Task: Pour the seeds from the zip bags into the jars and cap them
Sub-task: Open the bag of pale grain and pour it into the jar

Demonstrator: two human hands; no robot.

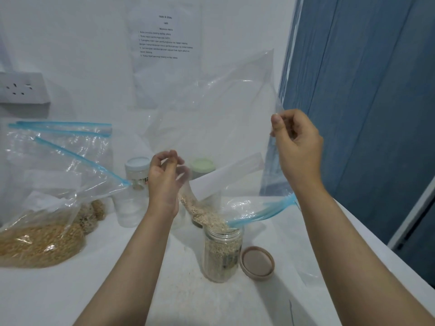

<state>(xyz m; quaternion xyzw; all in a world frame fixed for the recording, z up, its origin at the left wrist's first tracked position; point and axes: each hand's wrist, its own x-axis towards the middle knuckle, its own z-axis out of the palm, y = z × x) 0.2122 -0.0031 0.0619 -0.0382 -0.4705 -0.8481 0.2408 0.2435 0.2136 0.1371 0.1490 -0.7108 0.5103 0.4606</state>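
Bag [226, 118] hides rear jar [203, 169].

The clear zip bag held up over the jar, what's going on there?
A person is tipping a clear zip bag with a blue seal strip so pale seeds slide into an open clear plastic jar on the white table. The left hand and right hand each pinch the bag's raised end. The jar looks nearly full. Its round tan lid lies beside it, not yet on. More seed bags wait at the left.
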